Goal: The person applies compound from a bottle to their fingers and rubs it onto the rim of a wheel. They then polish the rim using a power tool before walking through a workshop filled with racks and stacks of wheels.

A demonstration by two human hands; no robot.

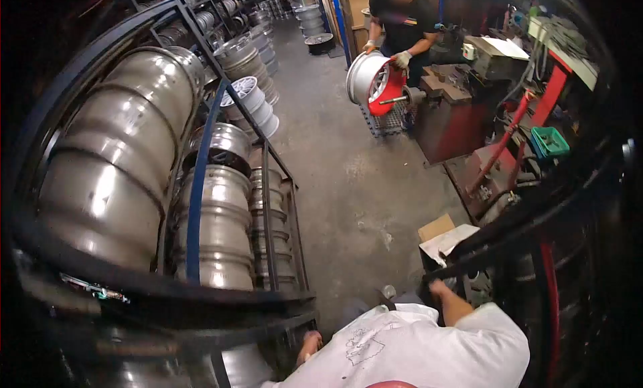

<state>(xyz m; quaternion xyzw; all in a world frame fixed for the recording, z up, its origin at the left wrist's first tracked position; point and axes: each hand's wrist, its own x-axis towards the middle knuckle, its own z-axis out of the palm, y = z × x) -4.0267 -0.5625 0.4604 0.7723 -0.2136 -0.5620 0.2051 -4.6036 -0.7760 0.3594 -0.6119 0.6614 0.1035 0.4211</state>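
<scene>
My left hand (310,343) hangs low at my side, nearest to the dark metal frame of the wheel rack (268,299). On the other side, my right hand (439,289) is beside a dark box-like stand (429,261) with cardboard (437,227) and a white sheet (450,243) on top. The fingers of both hands are too small and dim to make out. My white shirt (402,348) fills the bottom of the view.
Metal wheel rims (114,153) lie stacked in the rack on the left. Ahead on the right, a co-worker (402,23) in gloves holds a white and red wheel rim (367,80) at a machine (455,120). A green basket (549,141) sits further right. Concrete floor (348,187) runs between.
</scene>
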